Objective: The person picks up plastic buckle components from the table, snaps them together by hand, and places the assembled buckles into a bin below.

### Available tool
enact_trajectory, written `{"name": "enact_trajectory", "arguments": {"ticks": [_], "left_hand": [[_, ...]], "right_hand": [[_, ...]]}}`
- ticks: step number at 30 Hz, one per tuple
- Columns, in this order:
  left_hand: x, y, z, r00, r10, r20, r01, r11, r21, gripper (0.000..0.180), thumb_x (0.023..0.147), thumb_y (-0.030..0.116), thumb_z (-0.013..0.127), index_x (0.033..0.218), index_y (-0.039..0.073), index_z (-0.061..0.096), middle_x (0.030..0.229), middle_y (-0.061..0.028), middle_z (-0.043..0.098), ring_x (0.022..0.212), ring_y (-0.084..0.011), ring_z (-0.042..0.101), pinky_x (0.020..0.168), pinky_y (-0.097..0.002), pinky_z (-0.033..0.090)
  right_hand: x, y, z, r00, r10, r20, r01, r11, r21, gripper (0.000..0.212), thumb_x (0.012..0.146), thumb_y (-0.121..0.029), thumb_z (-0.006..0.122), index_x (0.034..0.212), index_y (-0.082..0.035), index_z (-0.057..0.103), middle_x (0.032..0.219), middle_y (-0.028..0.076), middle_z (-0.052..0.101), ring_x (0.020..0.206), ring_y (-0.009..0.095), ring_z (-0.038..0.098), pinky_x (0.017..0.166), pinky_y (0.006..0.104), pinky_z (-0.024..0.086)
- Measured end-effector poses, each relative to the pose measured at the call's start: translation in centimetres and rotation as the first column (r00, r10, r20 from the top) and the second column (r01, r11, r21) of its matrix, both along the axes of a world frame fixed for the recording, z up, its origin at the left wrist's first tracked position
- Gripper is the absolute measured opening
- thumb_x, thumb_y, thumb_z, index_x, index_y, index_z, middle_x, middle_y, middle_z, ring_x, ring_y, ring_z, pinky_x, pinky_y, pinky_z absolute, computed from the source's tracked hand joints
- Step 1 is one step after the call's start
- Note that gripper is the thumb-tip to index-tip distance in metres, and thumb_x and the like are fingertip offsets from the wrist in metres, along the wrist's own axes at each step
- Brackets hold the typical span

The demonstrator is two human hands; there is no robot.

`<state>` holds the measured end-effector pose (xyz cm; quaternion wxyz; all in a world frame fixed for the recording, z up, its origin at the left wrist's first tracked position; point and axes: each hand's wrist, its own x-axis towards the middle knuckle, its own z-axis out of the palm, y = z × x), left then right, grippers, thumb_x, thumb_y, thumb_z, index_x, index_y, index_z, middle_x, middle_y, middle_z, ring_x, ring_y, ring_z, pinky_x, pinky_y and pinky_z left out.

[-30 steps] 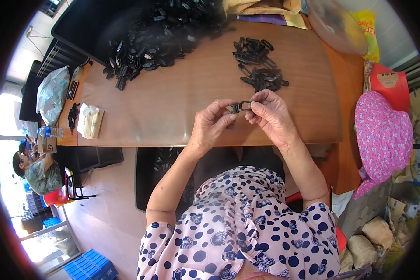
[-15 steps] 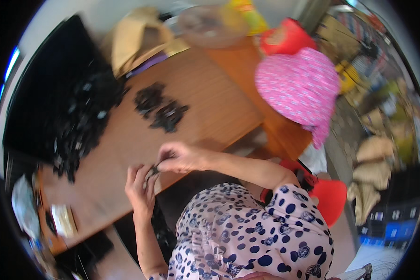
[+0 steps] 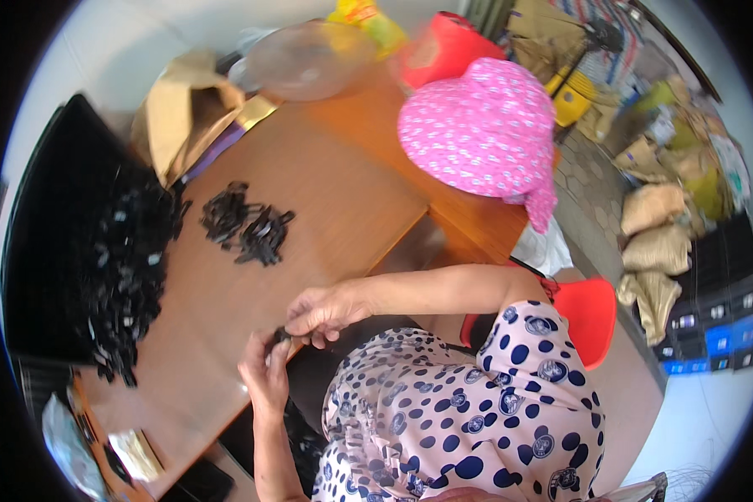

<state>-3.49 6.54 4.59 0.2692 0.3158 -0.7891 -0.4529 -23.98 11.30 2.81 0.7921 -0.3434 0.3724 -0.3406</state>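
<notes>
At the table's near edge, my two hands meet around a small black piece [image 3: 282, 335], too small to tell its kind. My left hand [image 3: 264, 372] is closed, pinching it between the fingertips. My right hand [image 3: 330, 315] comes in from the right with curled fingers, thumb and forefinger pressed at the same piece. Farther off on the brown table [image 3: 184, 351] lie two small clusters of black pieces, the left cluster [image 3: 226, 212] and the right cluster [image 3: 265, 235], side by side. A large heap of similar black parts [image 3: 130, 276] spills from a black container at the left.
A brown paper bag [image 3: 171, 117] and a translucent round basin [image 3: 309, 63] stand at the back. A pink patterned sun hat [image 3: 481, 130] lies on the back right table near a red bag [image 3: 448, 50]. A pale block [image 3: 135, 454] is at the near left. A red chair [image 3: 584, 322] stands right.
The view has shifted, so the table and its things appear farther left and lower. My hands stay together at the black piece; my right fingers have altered their grip slightly.
</notes>
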Motion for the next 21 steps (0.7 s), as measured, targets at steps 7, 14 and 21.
{"name": "enact_trajectory", "arguments": {"ticks": [7,14,21], "left_hand": [[-1.3,0.5,0.2,0.853,0.235,-0.466,0.105,0.797,0.595,0.013,0.083,0.007,0.066,0.096,0.005,0.064,0.134,-0.0099,0.040,0.074,-0.0126,0.055,0.054,-0.0217,0.045],[1.4,0.3,1.0,0.800,0.265,-0.539,0.159,0.773,0.615,0.040,0.090,0.029,0.063,0.122,0.007,0.053,0.115,-0.0088,0.053,0.072,-0.0153,0.064,0.063,-0.0273,0.054],[2.6,-4.4,-2.0,0.818,0.300,-0.491,0.195,0.658,0.727,0.042,0.095,0.036,0.055,0.121,0.004,0.049,0.075,-0.0060,0.062,0.057,-0.0174,0.063,0.063,-0.0299,0.055]], "right_hand": [[1.0,0.1,1.4,0.948,0.109,0.300,-0.072,0.989,-0.133,0.064,0.095,-0.049,0.047,0.141,-0.009,0.028,0.106,0.013,0.056,0.077,0.023,0.065,0.049,0.0233,0.050],[4.7,-1.8,-0.8,0.960,-0.027,0.280,0.070,0.987,-0.144,0.040,0.100,-0.023,0.042,0.136,-0.005,0.044,0.103,0.010,0.056,0.067,0.016,0.060,0.052,0.0230,0.048],[6.6,-6.3,-0.1,0.999,-0.050,0.017,0.050,0.997,-0.051,0.045,0.098,-0.039,0.047,0.121,0.000,0.050,0.082,0.007,0.059,0.063,0.013,0.058,0.050,0.0221,0.044]]}}
